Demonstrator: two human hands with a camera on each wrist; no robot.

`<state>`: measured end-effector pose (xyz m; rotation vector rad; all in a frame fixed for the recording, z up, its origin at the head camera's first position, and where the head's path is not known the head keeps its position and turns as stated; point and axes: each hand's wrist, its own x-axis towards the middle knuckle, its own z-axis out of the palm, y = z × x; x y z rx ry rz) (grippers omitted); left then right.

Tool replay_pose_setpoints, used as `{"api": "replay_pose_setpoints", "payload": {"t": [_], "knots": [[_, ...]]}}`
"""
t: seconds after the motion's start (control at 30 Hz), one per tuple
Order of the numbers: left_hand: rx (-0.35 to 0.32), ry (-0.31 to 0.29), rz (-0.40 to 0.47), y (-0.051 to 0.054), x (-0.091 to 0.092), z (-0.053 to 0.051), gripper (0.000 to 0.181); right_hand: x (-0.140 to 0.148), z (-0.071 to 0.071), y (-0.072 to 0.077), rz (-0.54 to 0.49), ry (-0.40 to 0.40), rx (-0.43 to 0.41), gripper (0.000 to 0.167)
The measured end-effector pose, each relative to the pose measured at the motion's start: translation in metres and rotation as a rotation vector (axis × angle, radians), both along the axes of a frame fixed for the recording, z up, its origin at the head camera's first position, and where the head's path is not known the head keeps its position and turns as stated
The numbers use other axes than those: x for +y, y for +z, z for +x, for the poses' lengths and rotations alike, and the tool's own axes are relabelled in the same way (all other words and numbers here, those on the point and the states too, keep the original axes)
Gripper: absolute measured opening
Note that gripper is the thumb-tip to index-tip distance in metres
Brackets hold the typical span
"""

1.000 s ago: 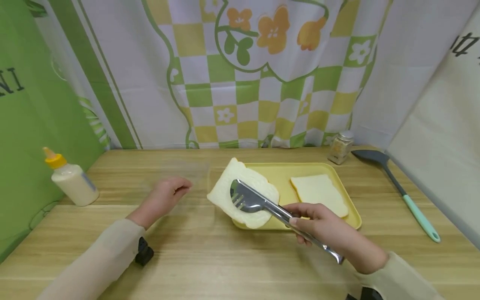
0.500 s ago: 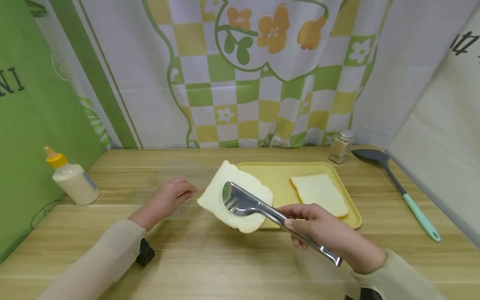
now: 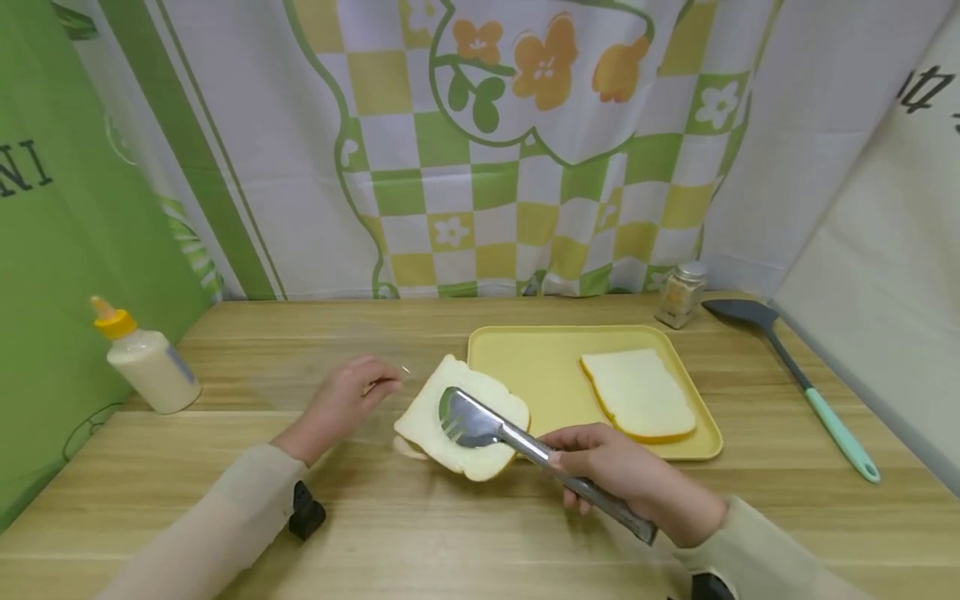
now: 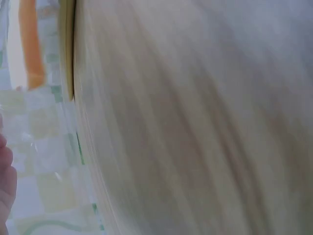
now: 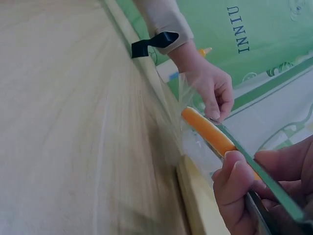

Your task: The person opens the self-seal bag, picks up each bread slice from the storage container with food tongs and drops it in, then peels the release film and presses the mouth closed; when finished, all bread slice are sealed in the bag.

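Note:
In the head view my right hand (image 3: 611, 467) grips metal tongs (image 3: 525, 442). Between the tongs' ends a slice of white bread (image 3: 491, 400) hangs tilted over the table, left of the yellow tray (image 3: 540, 358). My left hand (image 3: 352, 396) pinches the edge of a clear plastic bag (image 5: 195, 142), which the right wrist view shows beside the slice's orange crust. Much of the bag is too transparent to make out. A second bread slice (image 3: 637, 392) lies on the tray's right half. The left wrist view catches mostly blurred tabletop.
At the left stands a squeeze bottle (image 3: 153, 371) with a yellow cap. A small spice jar (image 3: 681, 296) is behind the tray's right corner. Along the right side lies a dark spatula (image 3: 795, 371) with a mint handle. A patterned curtain (image 3: 540, 192) closes the back.
The tongs and held slice have moved left and nearer to me, off the tray and toward the left hand. My left hand has shifted slightly right.

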<state>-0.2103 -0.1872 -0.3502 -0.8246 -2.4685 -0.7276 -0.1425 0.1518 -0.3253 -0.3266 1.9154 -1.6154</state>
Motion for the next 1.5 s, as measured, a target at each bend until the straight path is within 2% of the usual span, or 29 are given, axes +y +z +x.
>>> {"api": "replay_pose_setpoints", "payload": {"t": [0.17, 0.27, 0.33, 0.47, 0.57, 0.7, 0.83, 0.97, 1.17, 1.33, 1.43, 1.5], "knots": [[-0.023, 0.026, 0.010, -0.001, 0.008, 0.001, 0.005, 0.002, 0.001, -0.006, -0.075, 0.010, -0.073, 0.044], [-0.049, 0.027, 0.021, -0.001, 0.010, 0.002, 0.007, 0.002, 0.003, -0.008, -0.067, 0.025, -0.067, 0.043], [-0.048, -0.005, 0.041, -0.002, 0.011, 0.002, 0.008, 0.000, 0.002, -0.009, -0.043, 0.037, -0.047, 0.041], [-0.053, -0.121, 0.059, -0.005, 0.013, 0.003, 0.010, -0.003, -0.002, -0.010, -0.017, 0.049, -0.018, 0.039], [-0.086, -0.151, 0.056, -0.006, 0.016, 0.004, 0.010, -0.005, -0.006, -0.009, -0.013, 0.054, -0.014, 0.039], [-0.156, -0.126, 0.083, -0.006, 0.021, 0.004, 0.009, -0.010, -0.011, -0.010, 0.004, 0.058, -0.031, 0.040], [-0.218, -0.141, 0.108, -0.005, 0.024, 0.005, 0.009, -0.015, -0.014, -0.013, -0.003, 0.045, -0.028, 0.039], [-0.221, -0.138, 0.117, -0.004, 0.026, 0.007, 0.010, -0.021, -0.015, -0.015, 0.002, 0.047, -0.039, 0.040], [-0.236, -0.185, 0.172, -0.001, 0.031, 0.006, 0.010, -0.030, -0.018, -0.015, -0.011, 0.019, -0.032, 0.041], [-0.231, -0.155, 0.177, 0.005, 0.036, 0.010, 0.007, -0.039, -0.021, -0.014, -0.012, 0.013, -0.053, 0.040], [-0.261, -0.163, 0.185, 0.007, 0.038, 0.012, 0.007, -0.044, -0.022, -0.015, -0.018, -0.003, -0.047, 0.038], [-0.255, -0.169, 0.188, 0.007, 0.039, 0.012, 0.006, -0.048, -0.023, -0.014, -0.014, -0.003, -0.039, 0.038]]}}
